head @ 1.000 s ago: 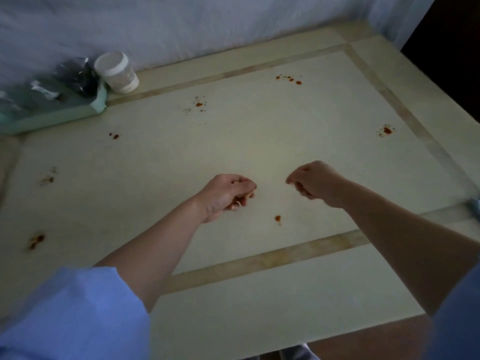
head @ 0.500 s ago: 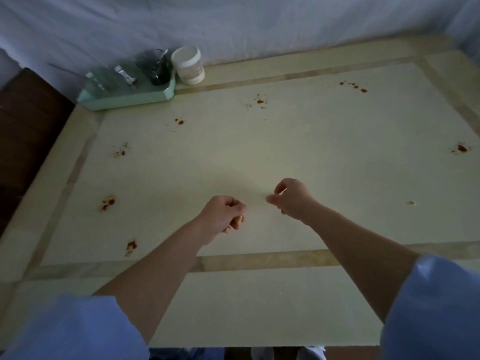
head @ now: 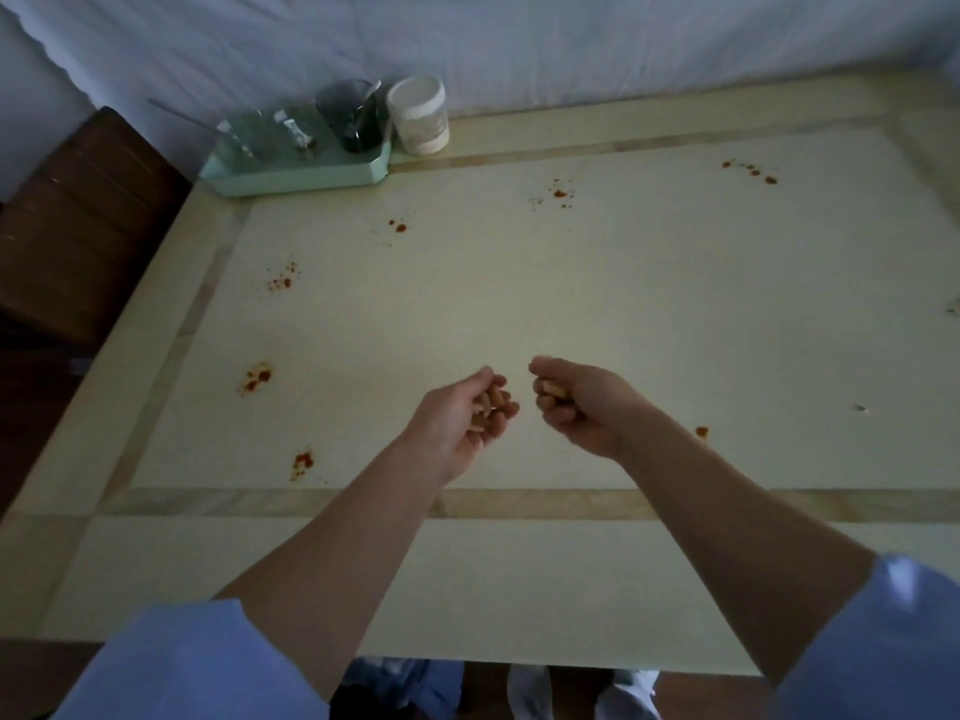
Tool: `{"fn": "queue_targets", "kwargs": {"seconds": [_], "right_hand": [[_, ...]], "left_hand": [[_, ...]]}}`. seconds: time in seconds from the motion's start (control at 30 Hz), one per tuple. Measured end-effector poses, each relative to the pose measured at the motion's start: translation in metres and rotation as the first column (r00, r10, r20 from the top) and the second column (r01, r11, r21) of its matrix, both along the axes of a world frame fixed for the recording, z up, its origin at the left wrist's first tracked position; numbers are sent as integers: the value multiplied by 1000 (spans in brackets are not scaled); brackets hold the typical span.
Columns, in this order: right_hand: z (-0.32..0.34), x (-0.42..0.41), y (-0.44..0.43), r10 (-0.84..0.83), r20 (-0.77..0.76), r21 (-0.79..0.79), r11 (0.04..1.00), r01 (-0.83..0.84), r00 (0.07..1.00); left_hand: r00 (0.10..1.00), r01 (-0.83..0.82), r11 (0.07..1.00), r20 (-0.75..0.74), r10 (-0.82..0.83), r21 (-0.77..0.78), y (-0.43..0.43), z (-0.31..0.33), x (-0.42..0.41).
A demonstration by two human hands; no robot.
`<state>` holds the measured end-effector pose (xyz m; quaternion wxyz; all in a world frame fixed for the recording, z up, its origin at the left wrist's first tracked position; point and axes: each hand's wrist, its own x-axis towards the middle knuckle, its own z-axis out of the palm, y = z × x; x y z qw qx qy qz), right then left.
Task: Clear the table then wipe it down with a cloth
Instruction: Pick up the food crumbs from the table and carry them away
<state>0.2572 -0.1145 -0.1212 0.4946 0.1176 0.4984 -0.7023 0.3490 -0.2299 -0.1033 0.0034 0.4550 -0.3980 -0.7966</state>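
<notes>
- Carrying the tan scraps (head: 488, 405) off the bench (head: 519, 283) is judged to be the step in hand. They are heaped in both palms above the near middle of the bench, and pieces could be dropped if either palm is tipped.
- The left hand (head: 457, 423) is cupped palm-up, its fingers curled round its heap. The right hand (head: 582, 402) is curled the same way round a smaller heap. The hands are held just beside each other, not touching. With so loose a curl, a scrap could slip out between the fingers.
- Red stains (head: 257, 377) are scattered over the bench, one near the right wrist. A dropped scrap could land in one and be smeared, or a forearm could be dragged through it.
- Two small crumbs (head: 861, 408) lie well apart at the right and could be overlooked while both hands are full.
- A green tray (head: 311, 174) of glassware and a white jar (head: 418, 116) stand at the far left. They could be knocked during wiping if not moved first.
- No cloth is in view.
</notes>
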Motion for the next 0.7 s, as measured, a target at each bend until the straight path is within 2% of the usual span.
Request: {"fn": "queue_targets", "kwargs": {"seconds": [0.1, 0.2, 0.27, 0.4, 0.57, 0.7], "right_hand": [[21, 18, -8, -225, 194, -226, 937, 267, 955], [43, 34, -21, -324, 337, -411, 794, 448, 884], [64, 45, -31, -311, 362, -463, 758, 460, 878], [98, 55, -44, -287, 370, -490, 748, 448, 884], [136, 66, -46, -304, 261, -509, 763, 398, 916], [156, 64, -26, -397, 172, -487, 762, 428, 902]], "left_hand": [[947, -272, 956, -146, 286, 110, 3, 23, -3], [877, -384, 920, -282, 390, 78, 17, 46, -6], [848, -398, 917, -369, 380, 29, 28, 63, -6], [799, -416, 909, -474, 369, 5, 34, 98, -3], [800, -412, 901, -527, 286, -136, 34, 140, 4], [819, -310, 944, -537, 204, -115, 50, 157, 4]]}}
